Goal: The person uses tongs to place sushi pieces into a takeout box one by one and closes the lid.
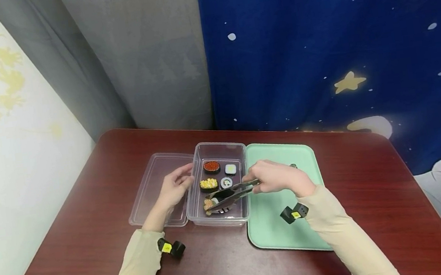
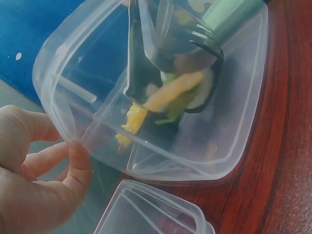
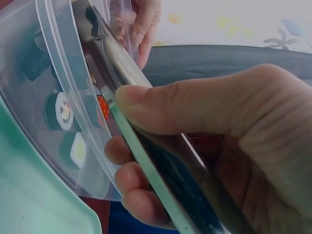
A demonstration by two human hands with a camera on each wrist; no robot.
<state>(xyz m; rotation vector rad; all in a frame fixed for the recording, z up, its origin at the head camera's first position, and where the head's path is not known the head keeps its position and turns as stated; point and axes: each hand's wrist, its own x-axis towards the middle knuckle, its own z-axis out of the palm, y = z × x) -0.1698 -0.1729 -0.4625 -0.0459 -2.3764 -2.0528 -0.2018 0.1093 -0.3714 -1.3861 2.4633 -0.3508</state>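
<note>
My right hand (image 1: 272,175) grips metal tongs (image 1: 236,193), thumb on one arm and fingers curled under the other. The tongs reach into a clear plastic container (image 1: 223,145), their tips around a sushi piece (image 1: 209,204) with an orange-yellow topping. Whether it is lifted I cannot tell. My left hand (image 1: 174,189) touches the container's left wall with its fingertips, fingers loosely bent. Also inside are a red roe sushi (image 1: 211,167), a yellow-topped sushi (image 1: 208,184), a white square roll (image 1: 230,169) and a round roll (image 1: 226,182).
A clear lid (image 1: 148,189) lies left of the container, partly under my left hand. On the right, a mint-green tray (image 1: 283,236) lies against the container, beneath my right hand. The brown table (image 1: 380,209) meets curtains at its far edge.
</note>
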